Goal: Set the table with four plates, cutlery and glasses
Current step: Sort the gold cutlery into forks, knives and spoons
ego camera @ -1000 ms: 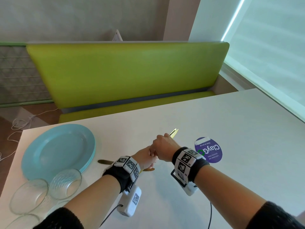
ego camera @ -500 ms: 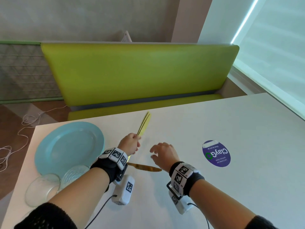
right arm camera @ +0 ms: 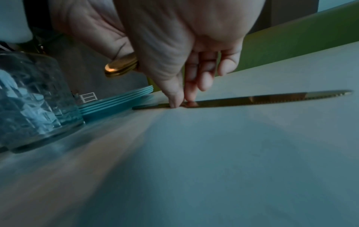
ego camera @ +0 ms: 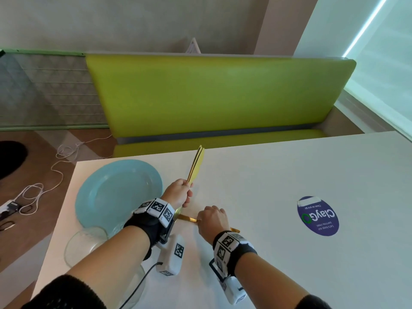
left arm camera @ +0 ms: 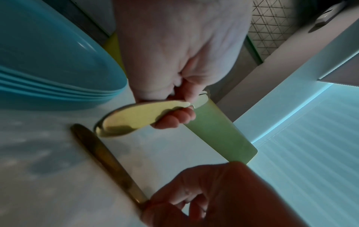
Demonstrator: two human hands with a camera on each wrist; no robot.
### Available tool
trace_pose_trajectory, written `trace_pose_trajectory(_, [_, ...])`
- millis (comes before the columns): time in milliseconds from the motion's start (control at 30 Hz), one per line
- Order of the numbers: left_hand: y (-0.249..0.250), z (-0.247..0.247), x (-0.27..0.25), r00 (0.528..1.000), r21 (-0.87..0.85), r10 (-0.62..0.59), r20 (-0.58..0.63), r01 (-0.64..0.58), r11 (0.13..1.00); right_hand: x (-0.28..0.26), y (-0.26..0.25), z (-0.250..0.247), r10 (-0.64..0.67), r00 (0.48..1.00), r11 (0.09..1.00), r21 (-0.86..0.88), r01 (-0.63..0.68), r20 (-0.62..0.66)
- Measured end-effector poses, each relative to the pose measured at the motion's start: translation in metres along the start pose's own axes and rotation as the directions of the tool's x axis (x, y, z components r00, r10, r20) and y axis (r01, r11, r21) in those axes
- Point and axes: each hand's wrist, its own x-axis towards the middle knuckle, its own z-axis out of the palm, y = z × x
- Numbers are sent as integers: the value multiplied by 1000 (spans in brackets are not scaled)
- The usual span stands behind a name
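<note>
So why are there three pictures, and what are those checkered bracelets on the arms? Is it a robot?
No robot here, just a person setting a table. The checkered bands are straps that hold little cameras on each wrist, and a third camera sits on the person's head. So the big picture is what the head sees, looking down at both hands. The other two look along each hand at its fingers.

On the white table lies a stack of blue plates, and some glasses stand near them. There is also a round purple sticker.

The left hand holds a bunch of golden cutlery; the left wrist picture shows a spoon's bowl poking out below the fingers. The right hand pinches a golden knife that lies flat on the table.
</note>
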Motion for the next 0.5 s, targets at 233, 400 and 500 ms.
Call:
trace_pose_trajectory(233, [1, 3, 0, 999, -10, -33, 41, 33, 999, 2, -2, -9, 62, 987, 998, -1, -63, 149])
trace_pose_trajectory(400, [6, 7, -11, 996, 10, -38, 83, 37, 999, -16, 10, -22, 28, 980, 999, 25, -33, 198])
trace_pose_trajectory(500, [10, 11, -21, 990, 53, -44, 132, 37, 998, -33, 19, -35, -67, 985, 989, -123, 87, 162])
